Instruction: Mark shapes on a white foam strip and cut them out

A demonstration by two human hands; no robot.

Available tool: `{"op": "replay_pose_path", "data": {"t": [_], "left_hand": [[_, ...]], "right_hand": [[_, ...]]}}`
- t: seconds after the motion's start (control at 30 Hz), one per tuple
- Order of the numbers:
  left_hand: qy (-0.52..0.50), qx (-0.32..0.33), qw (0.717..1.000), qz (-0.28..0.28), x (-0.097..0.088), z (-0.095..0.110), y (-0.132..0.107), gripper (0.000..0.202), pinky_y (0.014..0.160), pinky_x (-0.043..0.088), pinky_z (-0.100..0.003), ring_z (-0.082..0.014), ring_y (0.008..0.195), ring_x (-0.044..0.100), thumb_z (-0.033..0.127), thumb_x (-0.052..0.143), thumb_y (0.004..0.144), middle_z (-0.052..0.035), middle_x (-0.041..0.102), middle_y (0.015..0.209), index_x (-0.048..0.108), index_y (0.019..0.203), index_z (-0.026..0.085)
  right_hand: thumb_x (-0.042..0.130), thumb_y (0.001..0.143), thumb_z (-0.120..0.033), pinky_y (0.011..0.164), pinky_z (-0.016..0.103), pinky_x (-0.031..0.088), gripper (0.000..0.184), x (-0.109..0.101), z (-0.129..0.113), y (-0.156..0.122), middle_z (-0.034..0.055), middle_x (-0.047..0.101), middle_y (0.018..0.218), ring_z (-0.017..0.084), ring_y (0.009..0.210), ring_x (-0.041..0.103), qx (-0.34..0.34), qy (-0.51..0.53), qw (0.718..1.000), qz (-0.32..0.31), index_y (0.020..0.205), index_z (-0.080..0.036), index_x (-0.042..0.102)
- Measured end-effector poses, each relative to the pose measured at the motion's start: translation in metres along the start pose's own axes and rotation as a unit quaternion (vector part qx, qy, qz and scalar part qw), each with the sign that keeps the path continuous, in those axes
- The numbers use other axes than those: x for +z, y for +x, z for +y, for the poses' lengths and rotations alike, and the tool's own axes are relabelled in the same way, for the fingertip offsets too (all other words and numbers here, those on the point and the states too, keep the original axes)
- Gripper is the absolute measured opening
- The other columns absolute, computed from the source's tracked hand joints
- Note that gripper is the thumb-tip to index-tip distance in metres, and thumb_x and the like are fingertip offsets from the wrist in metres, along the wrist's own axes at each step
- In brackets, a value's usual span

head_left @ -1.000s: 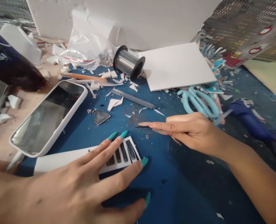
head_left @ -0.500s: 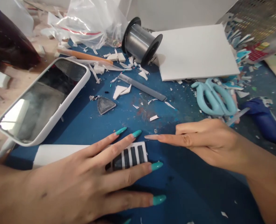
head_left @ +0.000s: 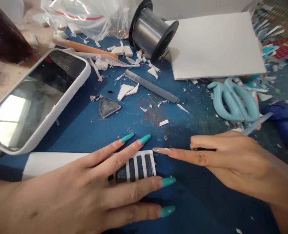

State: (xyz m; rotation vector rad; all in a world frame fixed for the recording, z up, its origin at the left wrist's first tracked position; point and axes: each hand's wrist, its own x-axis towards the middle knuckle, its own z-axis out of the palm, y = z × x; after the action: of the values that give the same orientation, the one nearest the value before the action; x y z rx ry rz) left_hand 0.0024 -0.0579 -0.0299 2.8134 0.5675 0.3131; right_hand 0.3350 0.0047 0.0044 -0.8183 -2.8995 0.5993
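My left hand [head_left: 92, 182], with green nails, lies flat with fingers spread across a white foam strip [head_left: 53, 161]. Dark rectangular bars [head_left: 140, 165] cross the right end of that strip, between my fingers. My right hand [head_left: 222, 159] is closed, with its index finger stretched along a slim craft knife [head_left: 257, 124]. The pale rear end of the knife sticks out behind the hand, and a bit of black shows under the fingers. Its thin tip meets the strip's upper right corner; most of the knife is hidden.
A phone [head_left: 39, 97] in a white case lies at left. Farther back are a spool [head_left: 150, 31], a clear plastic bag [head_left: 85, 19] and a white board [head_left: 217, 48]. Light blue scissors [head_left: 234, 100] and a dark blue tool [head_left: 285, 126] lie right. Scraps dot the blue mat [head_left: 90, 130].
The view has shifted slightly, moving most things outward. My right hand has come a little nearer to me, its fingertip now at the strip's corner. My left hand stays on the strip.
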Motion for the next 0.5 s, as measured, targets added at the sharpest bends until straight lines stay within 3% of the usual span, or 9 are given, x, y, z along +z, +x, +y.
{"op": "replay_pose_path", "data": {"t": [0.07, 0.13, 0.27, 0.4, 0.5], "left_hand": [[0.004, -0.003, 1.000, -0.010, -0.0017, 0.0010, 0.0007, 0.052, 0.136, -0.006, -0.046, -0.0316, 0.167, -0.002, 0.049, 0.042, 0.110, 0.0189, 0.035, 0.171, 0.042, 0.162, 0.046], [0.008, -0.004, 1.000, -0.022, -0.0034, 0.0018, 0.0016, 0.050, 0.135, -0.010, -0.045, -0.0319, 0.166, -0.003, 0.049, 0.040, 0.111, 0.0196, 0.035, 0.170, 0.044, 0.160, 0.047], [0.011, -0.018, 0.999, -0.026, -0.0039, 0.0043, 0.0022, 0.049, 0.136, -0.008, -0.044, -0.0313, 0.166, 0.003, 0.048, 0.039, 0.111, 0.0221, 0.031, 0.171, 0.043, 0.160, 0.050], [0.012, -0.029, 0.999, -0.012, -0.0006, 0.0068, 0.0016, 0.048, 0.137, -0.006, -0.045, -0.0294, 0.166, 0.007, 0.047, 0.042, 0.111, 0.0238, 0.032, 0.171, 0.044, 0.159, 0.051], [0.016, -0.035, 0.999, 0.001, 0.0020, 0.0061, 0.0004, 0.049, 0.138, 0.005, -0.046, -0.0294, 0.167, 0.006, 0.047, 0.045, 0.111, 0.0236, 0.031, 0.171, 0.043, 0.159, 0.051]], "right_hand": [[0.037, 0.102, -0.002, 0.049, 0.025, 0.033, 0.078, 0.0010, 0.0001, -0.0008, -0.0049, 0.045, 0.074, 0.011, 0.051, 0.044, 0.003, -0.001, 1.000, -0.004, 0.163, -0.050, 0.037], [0.038, 0.102, -0.002, 0.049, 0.026, 0.033, 0.077, 0.0015, 0.0000, -0.0018, -0.0049, 0.046, 0.073, 0.011, 0.052, 0.046, 0.007, -0.007, 1.000, -0.009, 0.162, -0.050, 0.037], [0.035, 0.100, -0.001, 0.048, 0.027, 0.034, 0.082, 0.0016, -0.0010, -0.0016, -0.0029, 0.053, 0.078, 0.012, 0.050, 0.046, 0.008, -0.020, 1.000, 0.004, 0.164, -0.051, 0.033], [0.038, 0.097, 0.000, 0.046, 0.028, 0.033, 0.084, 0.0018, -0.0019, 0.0000, -0.0030, 0.048, 0.074, 0.013, 0.048, 0.041, -0.002, -0.033, 0.999, 0.017, 0.164, -0.050, 0.035], [0.035, 0.099, -0.001, 0.045, 0.029, 0.035, 0.086, 0.0017, -0.0028, -0.0007, -0.0025, 0.052, 0.077, 0.014, 0.048, 0.045, -0.003, -0.046, 0.999, 0.014, 0.167, -0.052, 0.024]]}}
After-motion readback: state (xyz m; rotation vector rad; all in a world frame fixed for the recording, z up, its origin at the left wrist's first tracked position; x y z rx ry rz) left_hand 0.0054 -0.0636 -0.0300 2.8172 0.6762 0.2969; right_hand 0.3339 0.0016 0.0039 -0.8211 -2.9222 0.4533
